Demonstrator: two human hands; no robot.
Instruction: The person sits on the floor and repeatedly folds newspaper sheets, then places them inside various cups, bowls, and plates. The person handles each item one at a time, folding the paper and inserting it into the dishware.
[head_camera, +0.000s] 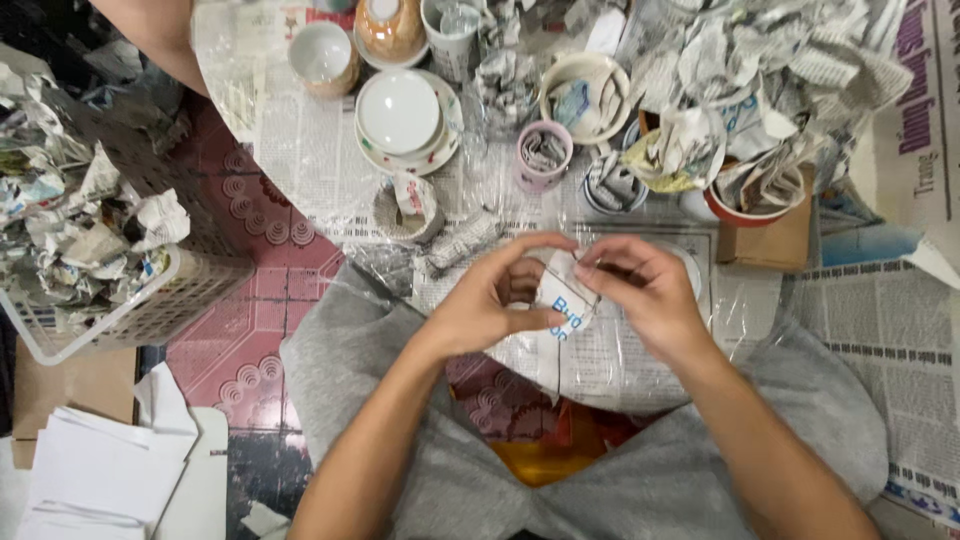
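Both hands meet over the person's lap on one small thing: a white cup (558, 305) with blue printing on its side, partly hidden by the fingers. The left hand (490, 305) cradles it from the left and from below, thumb running along the lower edge and fingers curled over the top, closed on the cup. The right hand (640, 290) comes in from the right with its fingers bent down against the cup's upper right side, pinching there; whether they grip the cup's rim or a scrap of paper at the cup cannot be told. The cup lies tilted, its long axis running from upper right to lower left, so its printed wall faces the camera between the two palms. Neither hand is nearer: both touch it. Just beneath the cup lies a newspaper sheet (600, 360) under clear plastic, spread across the grey-clad knees. Beyond the cup, away from the person, stand a pink mug (543, 155) stuffed with paper, a stack of white plates (400, 115) and more paper-filled bowls on the floor covering. Well off to the left of the cup sits a white basket (150, 310) heaped with crumpled newspaper.
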